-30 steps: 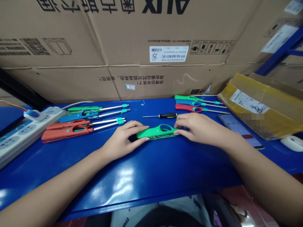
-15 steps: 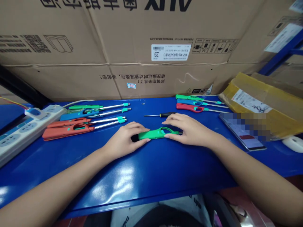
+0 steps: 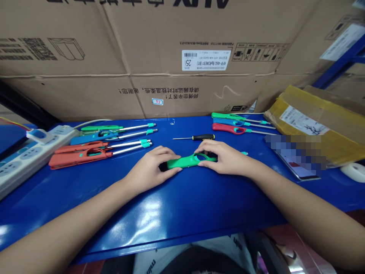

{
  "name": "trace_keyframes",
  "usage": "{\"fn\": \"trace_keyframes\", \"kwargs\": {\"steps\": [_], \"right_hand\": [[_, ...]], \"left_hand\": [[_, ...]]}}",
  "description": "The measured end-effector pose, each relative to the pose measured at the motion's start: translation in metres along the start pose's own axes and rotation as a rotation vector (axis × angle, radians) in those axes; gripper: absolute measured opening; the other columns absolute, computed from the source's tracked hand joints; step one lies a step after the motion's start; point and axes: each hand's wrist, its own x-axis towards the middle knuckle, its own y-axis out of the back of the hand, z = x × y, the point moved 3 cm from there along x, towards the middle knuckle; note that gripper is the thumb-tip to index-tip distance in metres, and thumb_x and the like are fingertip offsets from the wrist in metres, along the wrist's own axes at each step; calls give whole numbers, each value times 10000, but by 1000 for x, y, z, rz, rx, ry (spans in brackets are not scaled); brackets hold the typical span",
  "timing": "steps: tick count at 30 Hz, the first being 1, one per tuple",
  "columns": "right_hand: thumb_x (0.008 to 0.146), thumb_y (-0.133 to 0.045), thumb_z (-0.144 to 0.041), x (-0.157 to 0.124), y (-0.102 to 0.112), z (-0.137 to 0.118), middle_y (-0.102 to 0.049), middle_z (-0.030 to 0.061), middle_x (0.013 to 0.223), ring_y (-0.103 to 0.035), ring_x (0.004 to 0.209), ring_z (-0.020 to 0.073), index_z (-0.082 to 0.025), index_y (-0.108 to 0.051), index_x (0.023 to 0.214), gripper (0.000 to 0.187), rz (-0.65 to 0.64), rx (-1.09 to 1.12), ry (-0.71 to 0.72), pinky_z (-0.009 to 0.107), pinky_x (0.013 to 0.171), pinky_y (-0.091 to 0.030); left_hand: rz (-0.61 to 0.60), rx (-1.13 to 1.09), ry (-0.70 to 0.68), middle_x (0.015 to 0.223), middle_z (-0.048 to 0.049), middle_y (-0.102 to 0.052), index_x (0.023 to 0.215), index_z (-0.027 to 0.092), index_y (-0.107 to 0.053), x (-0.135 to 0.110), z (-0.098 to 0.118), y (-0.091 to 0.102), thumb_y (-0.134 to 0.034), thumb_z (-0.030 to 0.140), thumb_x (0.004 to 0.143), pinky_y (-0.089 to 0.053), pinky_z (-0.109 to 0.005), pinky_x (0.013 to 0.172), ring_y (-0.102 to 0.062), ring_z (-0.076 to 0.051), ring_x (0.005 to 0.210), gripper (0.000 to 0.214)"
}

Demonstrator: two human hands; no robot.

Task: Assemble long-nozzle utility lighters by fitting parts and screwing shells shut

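Note:
A green long-necked lighter (image 3: 185, 161) lies across the blue surface between my two hands. My left hand (image 3: 155, 163) pinches the butt of its handle between thumb and fingers. Around the trigger-loop end, my right hand (image 3: 221, 158) grips with thumb and fingertips. The lighter's metal neck is mostly hidden behind my right hand; a small teal tip shows beyond it. Just behind my right fingers rests a screwdriver (image 3: 202, 137) with a black and yellow handle, its shaft pointing left.
Several lighters in orange (image 3: 80, 156), blue (image 3: 94, 137) and green lie at the left beside a white power strip (image 3: 37, 152). Red (image 3: 228, 129), blue and green lighters lie at the back right. A phone (image 3: 296, 163), yellow-taped package (image 3: 308, 121) and large carton (image 3: 154, 68) stand around.
My right hand has shifted slightly, uncovering more of the screwdriver handle behind it. A teal tip now shows to the right of that hand. My left hand keeps its hold.

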Motion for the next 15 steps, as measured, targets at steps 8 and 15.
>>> {"fn": "trace_keyframes", "kwargs": {"steps": [8, 15], "right_hand": [[879, -693, -280, -1, -3, -6, -671, 111, 1150, -648, 1039, 255, -188, -651, 1148, 287, -10, -159, 47, 396, 910, -525], [948, -620, -331, 0, -7, -8, -696, 103, 1150, -637, 1058, 258, -216, -697, 1148, 243, 49, -277, 210, 408, 908, -529]], "left_hand": [[-65, 256, -75, 1059, -119, -721, 1232, 160, -704, -1, 9, -1, -602, 304, 955, -584, -388, 819, -667, -243, 931, 329], [-63, 238, -175, 1049, -128, -724, 1277, 136, -657, -2, 12, -1, -546, 277, 988, -590, -377, 817, -676, -235, 931, 340]]}}
